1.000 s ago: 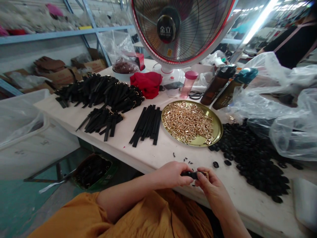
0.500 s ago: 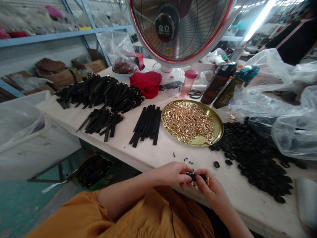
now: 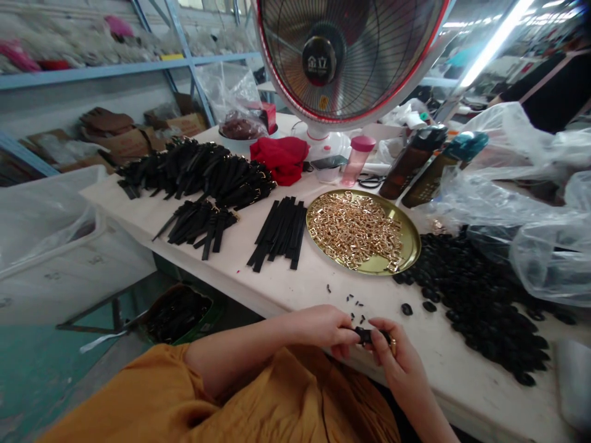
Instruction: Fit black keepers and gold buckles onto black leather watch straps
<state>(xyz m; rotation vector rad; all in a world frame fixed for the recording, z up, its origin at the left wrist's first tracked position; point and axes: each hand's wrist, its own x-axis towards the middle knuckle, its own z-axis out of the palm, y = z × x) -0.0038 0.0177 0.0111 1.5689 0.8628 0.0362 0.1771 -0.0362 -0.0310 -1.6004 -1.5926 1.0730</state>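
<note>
At the table's front edge, both hands pinch a short black strap. My left hand is closed on its left end, the fingertips partly hidden. My right hand grips the other end between thumb and fingers, with a gold buckle showing beside the index finger. Just beyond the hands, several tiny black bits lie scattered. A round gold tray of small gold buckles sits farther back. Left of it lies a bundle of plain black strips.
A pile of black loops covers the table's right side, next to clear plastic bags. Buckled black straps are heaped at the back left. A fan, a pink cup and two bottles stand behind the tray.
The camera view has shifted slightly, moving the table's things a little to the right. Both hands still hold the strap, and my left fingers have changed their position on it.
</note>
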